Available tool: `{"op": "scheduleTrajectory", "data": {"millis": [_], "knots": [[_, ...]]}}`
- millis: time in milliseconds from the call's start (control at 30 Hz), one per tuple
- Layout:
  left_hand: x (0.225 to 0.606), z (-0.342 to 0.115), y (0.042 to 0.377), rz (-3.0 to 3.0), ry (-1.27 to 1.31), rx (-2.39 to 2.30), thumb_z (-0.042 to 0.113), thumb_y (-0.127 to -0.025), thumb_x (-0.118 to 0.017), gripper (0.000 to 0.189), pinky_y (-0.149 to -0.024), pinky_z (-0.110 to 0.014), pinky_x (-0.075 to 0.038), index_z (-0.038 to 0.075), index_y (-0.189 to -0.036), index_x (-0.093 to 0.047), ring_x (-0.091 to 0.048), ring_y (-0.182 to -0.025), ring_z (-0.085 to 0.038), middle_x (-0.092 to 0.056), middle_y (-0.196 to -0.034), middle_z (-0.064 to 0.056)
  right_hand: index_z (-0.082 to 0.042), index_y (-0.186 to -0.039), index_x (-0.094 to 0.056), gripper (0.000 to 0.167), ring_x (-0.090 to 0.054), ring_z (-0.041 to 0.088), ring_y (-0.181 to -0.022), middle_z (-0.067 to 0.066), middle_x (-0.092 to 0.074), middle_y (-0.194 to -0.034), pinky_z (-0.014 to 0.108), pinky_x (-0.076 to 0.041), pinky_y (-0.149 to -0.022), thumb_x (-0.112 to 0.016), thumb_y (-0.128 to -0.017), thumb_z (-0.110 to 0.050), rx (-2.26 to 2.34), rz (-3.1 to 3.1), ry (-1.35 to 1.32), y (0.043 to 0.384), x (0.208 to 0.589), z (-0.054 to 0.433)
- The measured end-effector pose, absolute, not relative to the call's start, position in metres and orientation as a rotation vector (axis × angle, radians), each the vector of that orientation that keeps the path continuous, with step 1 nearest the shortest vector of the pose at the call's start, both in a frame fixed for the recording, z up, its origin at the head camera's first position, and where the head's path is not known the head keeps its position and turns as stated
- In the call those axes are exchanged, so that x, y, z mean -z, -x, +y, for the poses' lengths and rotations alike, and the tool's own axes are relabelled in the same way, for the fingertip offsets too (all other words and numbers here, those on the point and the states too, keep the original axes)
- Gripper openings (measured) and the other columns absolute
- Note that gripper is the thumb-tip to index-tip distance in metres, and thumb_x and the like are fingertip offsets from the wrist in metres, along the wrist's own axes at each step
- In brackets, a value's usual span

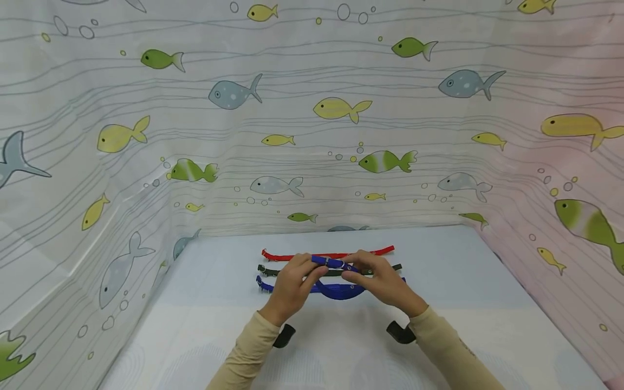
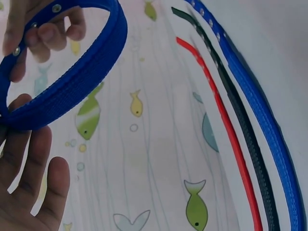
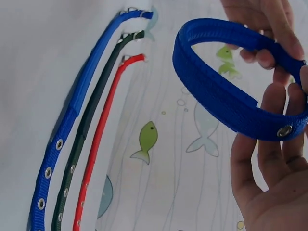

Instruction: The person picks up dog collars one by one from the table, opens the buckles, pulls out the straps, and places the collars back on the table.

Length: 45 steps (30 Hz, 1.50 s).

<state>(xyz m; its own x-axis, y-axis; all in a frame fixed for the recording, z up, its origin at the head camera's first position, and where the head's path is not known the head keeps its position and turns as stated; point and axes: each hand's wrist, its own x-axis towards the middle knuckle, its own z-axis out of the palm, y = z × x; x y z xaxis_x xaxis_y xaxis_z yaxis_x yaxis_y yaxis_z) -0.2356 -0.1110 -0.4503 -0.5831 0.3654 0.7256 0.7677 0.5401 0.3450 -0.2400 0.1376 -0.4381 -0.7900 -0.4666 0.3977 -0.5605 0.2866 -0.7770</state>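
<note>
Both hands hold up a blue collar (image 1: 341,292) of thick webbing, bent round into a loop above the table. My left hand (image 1: 292,284) pinches it at the left, by a metal fitting at the top of the loop. From the right, my right hand (image 1: 385,281) grips the strap between thumb and fingers. A metal eyelet shows on the band (image 3: 207,86) in the right wrist view. Fingers partly hide the place where the ends meet. Behind the hands, a second blue collar (image 2: 262,115), a dark green collar (image 2: 240,115) and a red collar (image 2: 231,134) lie flat in parallel.
The pale table (image 1: 205,292) backs onto a fish-patterned sheet (image 1: 302,162), which also rises on both sides. Below the wrists show two dark curved pieces (image 1: 284,336), whose kind I cannot tell. Buckles of the lying collars point left in the head view.
</note>
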Motion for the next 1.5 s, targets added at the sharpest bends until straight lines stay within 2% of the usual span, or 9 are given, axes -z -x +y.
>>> {"op": "scheduleTrajectory", "data": {"millis": [133,367,567,700,900,1000,1233,1333,1500], "knots": [[0.450,-0.113,0.236,-2.200,0.908,0.881,0.026,-0.102,-0.064,0.015,-0.073,-0.025,-0.051,0.015,-0.093,-0.068,-0.054,-0.087,-0.011,-0.056,-0.088,0.007,-0.028,-0.126,-0.068,0.029,-0.068,0.013,-0.102,-0.009,-0.067,-0.112,0.040,-0.055,-0.091,-0.070,-0.098,-0.031,-1.548,-2.478,-0.977,0.240,0.441,0.139],[0.452,-0.111,0.236,-2.197,0.913,0.872,0.026,-0.101,-0.065,0.016,-0.074,-0.025,-0.053,0.013,-0.093,-0.070,-0.056,-0.089,-0.011,-0.058,-0.089,0.006,-0.022,-0.115,-0.069,0.031,-0.068,0.007,-0.084,-0.012,-0.070,-0.093,0.030,-0.058,-0.078,-0.077,-0.091,-0.040,-1.398,-2.441,-0.878,0.237,0.437,0.129],[0.452,-0.109,0.235,-2.212,0.900,0.873,0.027,-0.101,-0.065,0.017,-0.075,-0.025,-0.053,0.014,-0.092,-0.069,-0.055,-0.089,-0.011,-0.058,-0.089,0.006,-0.021,-0.106,-0.071,0.028,-0.066,0.008,-0.081,-0.010,-0.069,-0.091,0.029,-0.057,-0.076,-0.080,-0.088,-0.040,-1.428,-2.438,-0.788,0.238,0.436,0.126],[0.452,-0.110,0.235,-2.216,0.898,0.887,0.027,-0.101,-0.065,0.015,-0.075,-0.024,-0.052,0.014,-0.097,-0.071,-0.055,-0.090,-0.011,-0.061,-0.092,0.007,-0.022,-0.113,-0.070,0.025,-0.067,0.013,-0.080,-0.006,-0.069,-0.090,0.032,-0.058,-0.075,-0.077,-0.092,-0.035,-1.525,-2.468,-0.809,0.239,0.439,0.129],[0.451,-0.114,0.236,-2.192,0.907,0.890,0.024,-0.101,-0.065,0.018,-0.076,-0.026,-0.053,0.011,-0.109,-0.074,-0.058,-0.094,-0.012,-0.067,-0.099,0.005,-0.017,-0.127,-0.066,0.029,-0.068,0.018,-0.080,0.000,-0.068,-0.091,0.035,-0.057,-0.075,-0.068,-0.100,-0.026,-1.649,-2.486,-0.900,0.241,0.443,0.132],[0.452,-0.114,0.236,-2.206,0.901,0.893,0.026,-0.101,-0.065,0.022,-0.078,-0.026,-0.054,0.010,-0.112,-0.075,-0.059,-0.096,-0.011,-0.068,-0.102,0.005,-0.019,-0.127,-0.065,0.030,-0.071,0.017,-0.085,-0.003,-0.070,-0.097,0.033,-0.058,-0.080,-0.069,-0.099,-0.028,-1.646,-2.465,-0.909,0.240,0.443,0.129],[0.454,-0.111,0.236,-2.232,0.895,0.897,0.029,-0.101,-0.064,0.026,-0.081,-0.027,-0.055,0.010,-0.115,-0.075,-0.060,-0.099,-0.012,-0.069,-0.103,0.003,-0.020,-0.111,-0.068,0.023,-0.072,0.012,-0.088,-0.006,-0.072,-0.099,0.030,-0.058,-0.081,-0.075,-0.094,-0.033,-1.580,-2.409,-0.851,0.239,0.440,0.125],[0.453,-0.110,0.235,-2.233,0.895,0.877,0.030,-0.102,-0.063,0.028,-0.079,-0.026,-0.055,0.010,-0.117,-0.074,-0.060,-0.097,-0.012,-0.069,-0.103,0.004,-0.019,-0.114,-0.068,0.022,-0.071,0.013,-0.085,-0.004,-0.071,-0.098,0.032,-0.059,-0.079,-0.073,-0.095,-0.029,-1.613,-2.429,-0.855,0.240,0.441,0.127],[0.450,-0.112,0.235,-2.224,0.894,0.868,0.029,-0.101,-0.065,0.029,-0.074,-0.023,-0.053,0.010,-0.121,-0.073,-0.059,-0.093,-0.011,-0.070,-0.103,0.005,-0.015,-0.129,-0.062,0.026,-0.068,0.023,-0.085,0.002,-0.067,-0.096,0.037,-0.058,-0.079,-0.063,-0.103,-0.018,-1.712,-2.461,-0.927,0.240,0.441,0.131]]}}
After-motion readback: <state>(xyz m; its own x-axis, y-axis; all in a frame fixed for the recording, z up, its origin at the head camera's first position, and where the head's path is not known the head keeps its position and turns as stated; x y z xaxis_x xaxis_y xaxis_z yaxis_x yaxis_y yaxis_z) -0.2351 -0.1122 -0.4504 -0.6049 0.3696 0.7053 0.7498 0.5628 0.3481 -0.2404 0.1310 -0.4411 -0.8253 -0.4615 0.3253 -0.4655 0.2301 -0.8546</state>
